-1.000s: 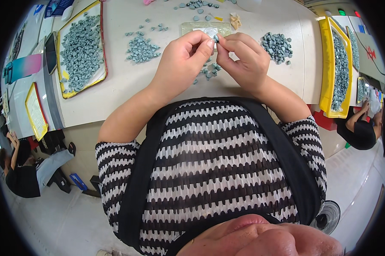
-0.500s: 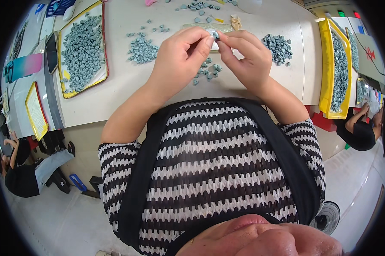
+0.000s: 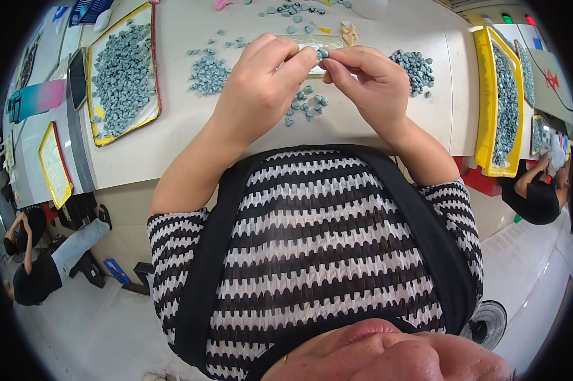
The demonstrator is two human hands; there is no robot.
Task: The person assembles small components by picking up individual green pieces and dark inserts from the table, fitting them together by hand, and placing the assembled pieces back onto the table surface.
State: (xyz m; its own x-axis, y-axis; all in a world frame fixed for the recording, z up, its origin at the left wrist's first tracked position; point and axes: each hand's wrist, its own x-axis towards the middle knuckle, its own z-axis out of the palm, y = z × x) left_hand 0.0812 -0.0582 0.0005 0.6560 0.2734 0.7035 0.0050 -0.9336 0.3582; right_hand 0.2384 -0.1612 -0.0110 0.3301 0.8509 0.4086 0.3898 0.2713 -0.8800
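Note:
Between the fingertips of both hands is one small grey-green piece, shaped like a rounded pebble. My left hand pinches it from the left, and my right hand pinches it from the right. Below the hands on the white table lies a small cluster of similar pieces. Left of my left hand is a larger loose pile. A darker pile sits just right of my right hand. Behind the fingertips, partly covered by them, is a flat clear pad or packet.
At the left stands a yellow-rimmed tray heaped with the same pieces, beside a dark phone-like slab. A yellow bin of pieces is at the right edge. More pieces lie at the back. Other people sit at both sides.
Both hands have turned slightly around the piece; the left fingers are more curled, and the right thumb has shifted up toward its index finger. The piece stays between them.

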